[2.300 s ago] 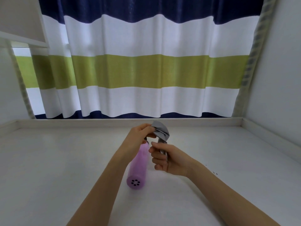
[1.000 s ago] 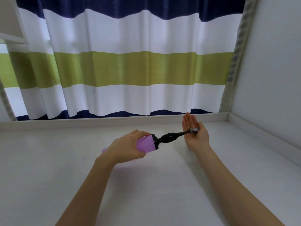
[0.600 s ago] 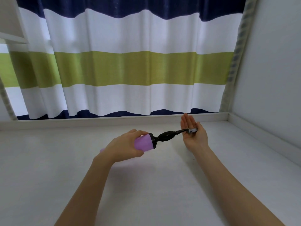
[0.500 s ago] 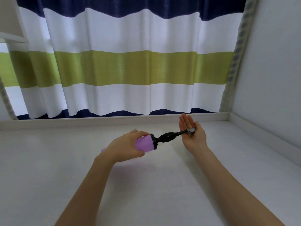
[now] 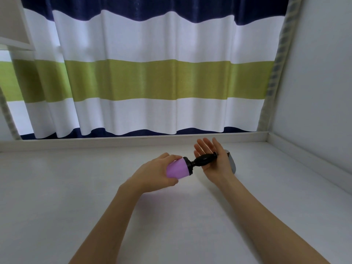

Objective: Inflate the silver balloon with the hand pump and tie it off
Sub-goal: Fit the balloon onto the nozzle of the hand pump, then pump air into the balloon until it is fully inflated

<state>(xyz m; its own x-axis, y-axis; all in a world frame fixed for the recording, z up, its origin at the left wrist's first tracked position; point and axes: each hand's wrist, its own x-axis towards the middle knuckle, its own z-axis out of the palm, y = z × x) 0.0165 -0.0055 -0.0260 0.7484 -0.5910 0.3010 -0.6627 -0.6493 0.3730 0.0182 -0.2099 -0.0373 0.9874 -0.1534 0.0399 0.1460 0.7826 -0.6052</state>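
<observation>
My left hand [image 5: 154, 175] is wrapped around the purple barrel of the hand pump [image 5: 178, 169], which lies roughly level above the white surface, nozzle pointing right. Its black nozzle [image 5: 203, 160] runs into my right hand [image 5: 213, 161]. That hand stands edge-up with straight fingers, and the nozzle tip seems to pass between them where they pinch the balloon's neck. Behind that hand bulges the silver balloon [image 5: 231, 161], partly swollen and mostly hidden by the palm.
A white surface [image 5: 76, 197] with a low raised rim [image 5: 133, 142] stretches in front of me. A curtain [image 5: 152, 82] striped navy, white and green hangs behind the rim. A grey wall [image 5: 320, 82] closes the right side.
The pump barrel and my right hand have come closer together, so less black shaft shows. A grey bulge of balloon now appears behind my right hand.
</observation>
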